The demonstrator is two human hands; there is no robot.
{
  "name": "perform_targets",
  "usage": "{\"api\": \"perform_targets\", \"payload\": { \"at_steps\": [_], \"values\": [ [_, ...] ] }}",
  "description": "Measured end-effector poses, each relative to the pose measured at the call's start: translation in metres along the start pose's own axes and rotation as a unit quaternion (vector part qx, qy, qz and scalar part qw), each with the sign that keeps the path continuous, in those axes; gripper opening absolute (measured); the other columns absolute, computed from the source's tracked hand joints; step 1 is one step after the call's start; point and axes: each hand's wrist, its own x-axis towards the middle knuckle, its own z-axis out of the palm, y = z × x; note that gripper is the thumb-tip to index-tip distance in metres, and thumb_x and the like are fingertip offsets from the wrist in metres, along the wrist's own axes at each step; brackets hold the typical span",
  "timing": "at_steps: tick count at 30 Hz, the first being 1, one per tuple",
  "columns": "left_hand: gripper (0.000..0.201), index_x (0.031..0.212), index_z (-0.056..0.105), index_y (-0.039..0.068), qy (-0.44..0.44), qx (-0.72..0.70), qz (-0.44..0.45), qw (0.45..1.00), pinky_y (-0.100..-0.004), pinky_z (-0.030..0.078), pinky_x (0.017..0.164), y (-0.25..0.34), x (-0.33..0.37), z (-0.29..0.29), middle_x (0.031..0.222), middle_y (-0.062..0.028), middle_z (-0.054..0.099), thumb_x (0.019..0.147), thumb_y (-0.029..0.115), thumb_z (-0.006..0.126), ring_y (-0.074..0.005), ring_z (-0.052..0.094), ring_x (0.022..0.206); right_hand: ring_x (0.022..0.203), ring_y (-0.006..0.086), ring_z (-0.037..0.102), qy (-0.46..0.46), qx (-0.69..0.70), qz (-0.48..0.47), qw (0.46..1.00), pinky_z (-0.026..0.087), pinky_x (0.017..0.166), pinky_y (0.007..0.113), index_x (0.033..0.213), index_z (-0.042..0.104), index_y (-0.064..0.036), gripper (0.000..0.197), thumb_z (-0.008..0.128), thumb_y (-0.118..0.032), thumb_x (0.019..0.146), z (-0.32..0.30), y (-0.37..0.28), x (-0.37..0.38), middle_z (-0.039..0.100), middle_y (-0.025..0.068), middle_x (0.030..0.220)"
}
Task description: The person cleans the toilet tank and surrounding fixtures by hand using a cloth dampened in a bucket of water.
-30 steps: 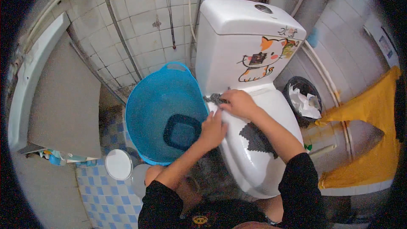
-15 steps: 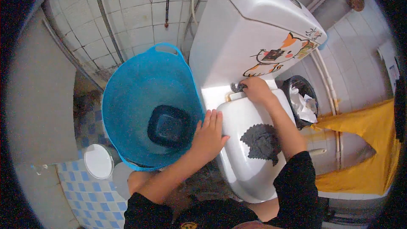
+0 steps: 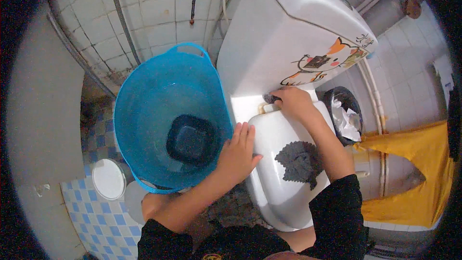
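Note:
A white toilet [image 3: 260,183] stands in front of me with its lid down. My right hand [image 3: 294,102] is at the back of the lid, where it meets the tank. Its fingers are closed on a small grey scouring ball [image 3: 272,97], partly hidden by them. My left hand [image 3: 237,156], fingers stretched out, rests at the left edge of the lid beside the blue tub. On the lid lies a crumpled dark grey cloth [image 3: 299,163] with zigzag edges, touched by neither hand.
At left stands a large blue tub [image 3: 144,130] of water with a dark square basin [image 3: 191,140] in it. A bin [image 3: 358,106] with crumpled paper stands right of the toilet. Yellow cloth [image 3: 423,163] hangs at right; a white-lidded bucket [image 3: 109,179] sits on the floor.
My right hand has shifted very slightly at the back of the lid, still with the scouring ball. My left hand stays at the lid's edge. The whole view has shifted a little.

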Motion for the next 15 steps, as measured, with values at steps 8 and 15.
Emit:
{"api": "perform_targets", "payload": {
  "at_steps": [8,15],
  "values": [
    [0.083,0.142,0.029,-0.009,0.009,0.014,0.005,1.0,-0.0438,0.032,0.112,-0.001,-0.003,-0.001,0.148,-0.0284,0.031,0.083,0.035,0.068,-0.0408,0.024,0.141,0.098,0.0269,0.06,0.06,0.109,-0.091,0.988,0.049,0.083,0.041,0.092,0.074,-0.0121,0.016,0.065,-0.021,0.082,-0.002,0.001,-0.008,0.065,0.0065,0.094],
    [0.083,0.142,0.03,-0.008,0.016,0.021,0.013,1.0,-0.0437,0.034,0.111,-0.001,-0.003,0.003,0.148,-0.0276,0.031,0.083,0.036,0.068,-0.04,0.025,0.141,0.099,0.0307,0.061,0.066,0.159,-0.172,0.97,0.049,0.088,0.039,0.104,0.07,-0.0018,0.022,0.061,-0.01,0.086,0.01,-0.004,0.002,0.066,0.0108,0.107]
  ]
}}
